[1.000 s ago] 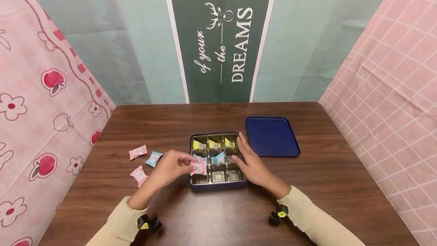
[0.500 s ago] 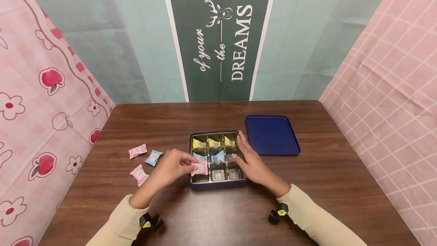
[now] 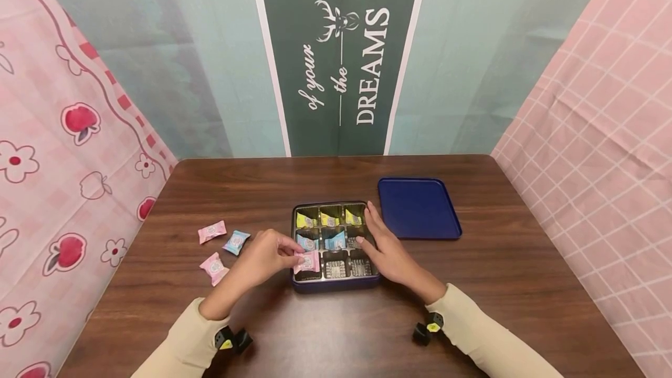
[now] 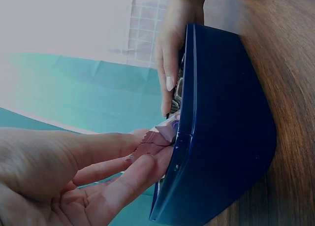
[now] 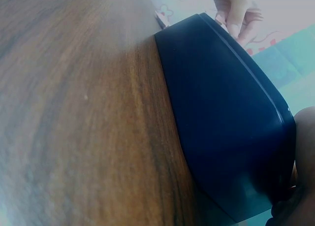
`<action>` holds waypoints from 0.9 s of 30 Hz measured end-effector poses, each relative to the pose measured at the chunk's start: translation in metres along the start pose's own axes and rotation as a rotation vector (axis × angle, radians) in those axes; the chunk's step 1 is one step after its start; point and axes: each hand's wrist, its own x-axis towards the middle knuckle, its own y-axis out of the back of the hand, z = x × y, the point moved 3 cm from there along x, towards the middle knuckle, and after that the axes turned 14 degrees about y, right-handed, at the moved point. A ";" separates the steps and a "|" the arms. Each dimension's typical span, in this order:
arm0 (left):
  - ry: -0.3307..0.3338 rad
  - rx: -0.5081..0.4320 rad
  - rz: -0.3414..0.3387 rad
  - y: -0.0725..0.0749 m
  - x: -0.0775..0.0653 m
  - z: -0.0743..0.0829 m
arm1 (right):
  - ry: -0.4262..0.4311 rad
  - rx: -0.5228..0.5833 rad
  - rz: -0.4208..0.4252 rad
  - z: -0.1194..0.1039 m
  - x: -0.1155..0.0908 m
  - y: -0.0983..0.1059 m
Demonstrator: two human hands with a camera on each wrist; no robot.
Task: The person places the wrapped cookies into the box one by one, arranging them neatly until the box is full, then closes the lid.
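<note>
Pink sweet (image 3: pixel 307 262): at the near left pocket (image 3: pixel 311 276) of the box (image 3: pixel 336 287)
Left hand (image 3: pixel 269 255): pinches its left end, maybe to leave room
Right hand (image 3: pixel 389 254): rests, fingers straight, on the box's right edge, likely so it won't slide

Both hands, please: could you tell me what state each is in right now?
Left hand: closed, pinching a pink-wrapped candy.
Right hand: open, resting against the navy compartment box.
</note>
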 end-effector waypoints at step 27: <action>-0.028 0.020 -0.058 -0.005 0.001 0.004 | -0.005 0.007 -0.004 0.000 0.000 0.001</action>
